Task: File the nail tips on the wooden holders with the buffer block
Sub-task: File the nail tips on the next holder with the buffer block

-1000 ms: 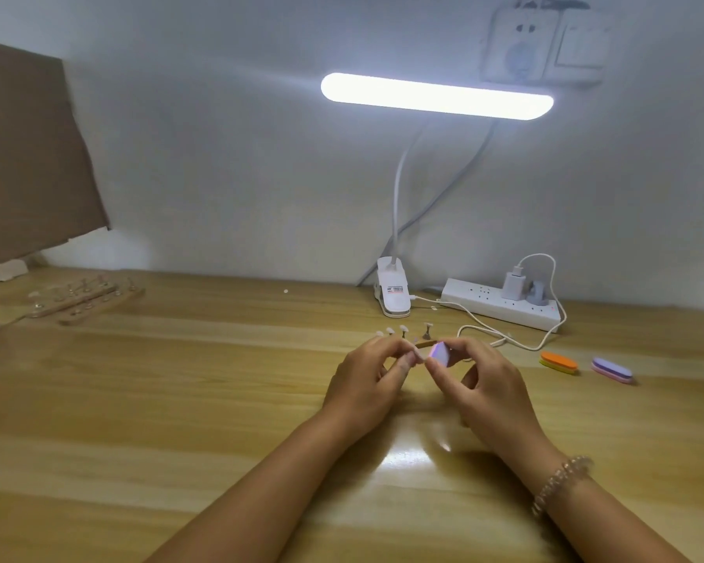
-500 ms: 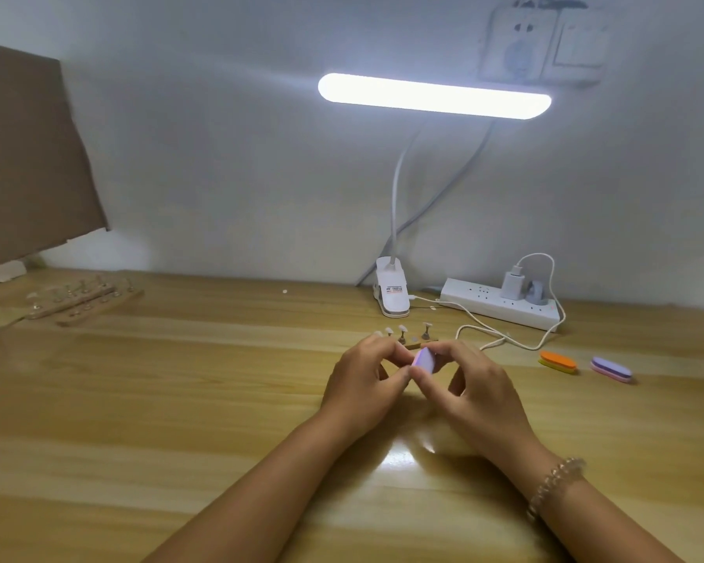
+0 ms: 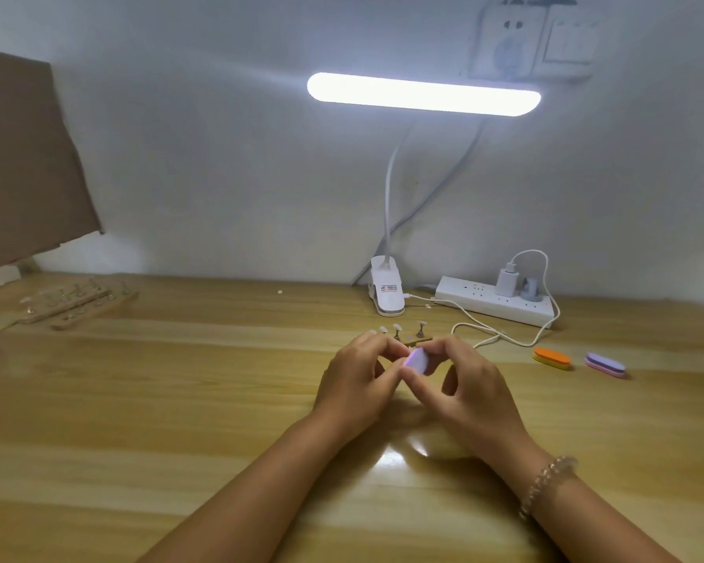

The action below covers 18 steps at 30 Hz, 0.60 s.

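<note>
Here, both hands meet over mid-bench (image 3: 147, 404). Right hand (image 3: 470, 394) pinches a lilac buffer (image 3: 539, 360) between thumb and fingertips, held just above the wood. Left hand (image 3: 356, 384) is curled with fingertips pressed together at the buffer's left end; it seems to pinch something small there, but I cannot tell what. Just behind the hands sits a wooden holder (image 3: 413, 340) with nail tips (image 3: 396, 328) standing upright on pegs, partly hidden by the left fingers. Bead bracelet (image 3: 545, 483) on the right wrist. To the right, well apart from the hands, lie an orange block (image 3: 551, 358) and a purple block (image 3: 604, 364), flat on the bench, near each other. At the back: clip lamp (image 3: 387, 292), lit, and a power strip (image 3: 496, 303) with a charger plugged in, its white cable (image 3: 500, 337) looping forward. Far left, more holders (image 3: 64, 300) near a cardboard sheet (image 3: 21, 156).
</note>
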### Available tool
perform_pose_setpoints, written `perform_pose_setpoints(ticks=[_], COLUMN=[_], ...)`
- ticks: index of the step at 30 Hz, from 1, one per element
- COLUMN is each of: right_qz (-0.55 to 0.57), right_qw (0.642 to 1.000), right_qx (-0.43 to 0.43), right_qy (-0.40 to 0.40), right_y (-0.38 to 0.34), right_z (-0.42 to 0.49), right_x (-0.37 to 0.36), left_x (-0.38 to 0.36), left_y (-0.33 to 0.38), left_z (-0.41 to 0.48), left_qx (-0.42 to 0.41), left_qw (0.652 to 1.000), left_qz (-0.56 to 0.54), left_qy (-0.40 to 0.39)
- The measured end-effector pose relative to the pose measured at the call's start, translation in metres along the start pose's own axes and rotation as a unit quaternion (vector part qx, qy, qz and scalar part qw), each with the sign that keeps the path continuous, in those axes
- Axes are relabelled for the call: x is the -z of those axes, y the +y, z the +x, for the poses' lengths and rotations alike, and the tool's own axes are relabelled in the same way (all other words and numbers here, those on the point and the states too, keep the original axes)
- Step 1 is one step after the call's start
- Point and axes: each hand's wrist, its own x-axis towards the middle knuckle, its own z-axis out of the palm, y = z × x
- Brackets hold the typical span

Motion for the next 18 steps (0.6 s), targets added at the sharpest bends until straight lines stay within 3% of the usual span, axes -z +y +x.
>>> perform_pose_setpoints(ticks=[5,11,13,18], right_qz=[0.074,0.120,0.122,0.121], right_qw=[0.987,0.974,0.975,0.976], right_qx=[-0.132,-0.182,-0.180,-0.177], right_qy=[0.054,0.056,0.050,0.039], right_y=[0.017,0.025,0.024,0.028], right_z=[0.009,0.012,0.012,0.014], right_x=[0.007,0.012,0.011,0.012], left_x=[0.000,0.006,0.006,-0.002], left_y=[0.006,0.010,0.010,0.002], left_z=[0.005,0.046,0.064,0.096], left_qx=[-0.003,0.036,0.043,0.104], left_qw=[1.000,0.996,0.996,0.993], left_qz=[0.004,0.020,0.033,0.024], left_qy=[0.020,0.085,0.069,-0.058])
